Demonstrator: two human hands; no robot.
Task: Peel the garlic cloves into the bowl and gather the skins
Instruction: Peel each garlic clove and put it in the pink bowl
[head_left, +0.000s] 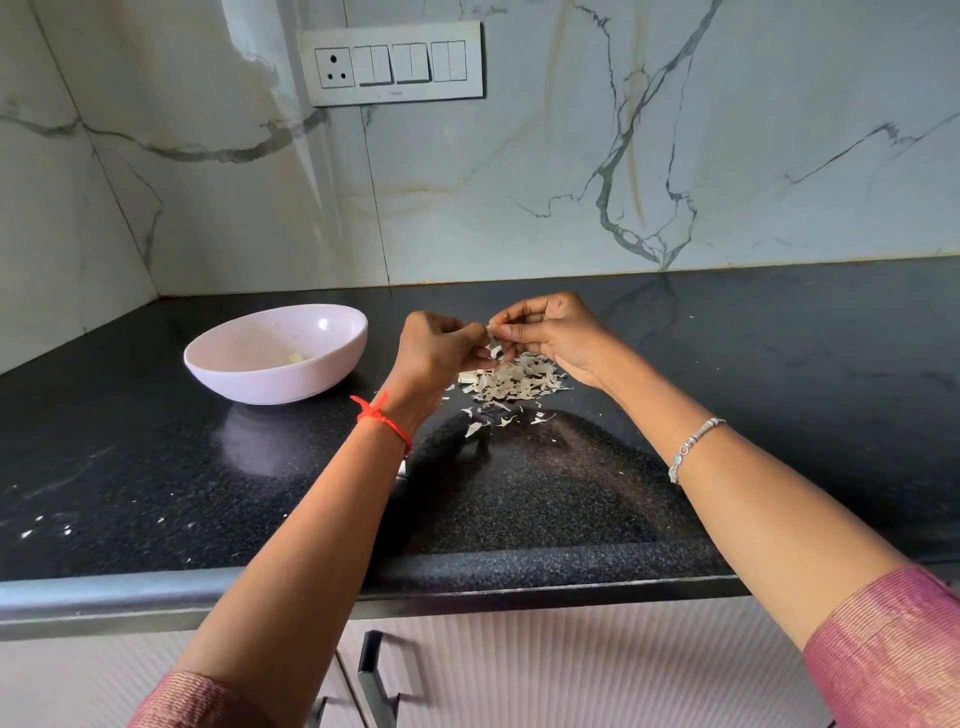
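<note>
Two hands meet above the middle of the black countertop (571, 493), nearer its back edge than its front, and a single garlic clove (491, 327) shows as a small pale tip between them. The left hand (439, 345) has its fingers curled in and pinches the clove from one side. The right hand (550, 332) pinches it from the other, thumb and forefinger closed narrowly on the tip, though whether on flesh or on a strip of skin is too small to tell. Directly below the hands lies the pile of skins (511, 379), papery and loose, with stray flakes (498, 418) scattered from it toward the front edge. The bowl (291, 387) stands apart to the left, toward the back left corner, and one peeled clove (295, 357) rests on its bottom.

The step in hand looks like peeling — the skin being worked off over the pile so that it drops there. One clove shows in the bowl against a large heap of skins, so more cloves may lie hidden behind its near wall, and how far along the task is remains uncertain. No unpeeled cloves show on the countertop, though some may hide among the skins. The next move calls for stripping off what skin is left, then carrying the bare clove leftward to the bowl and letting go over it — afterwards the stray flakes need sweeping back into the pile.
</note>
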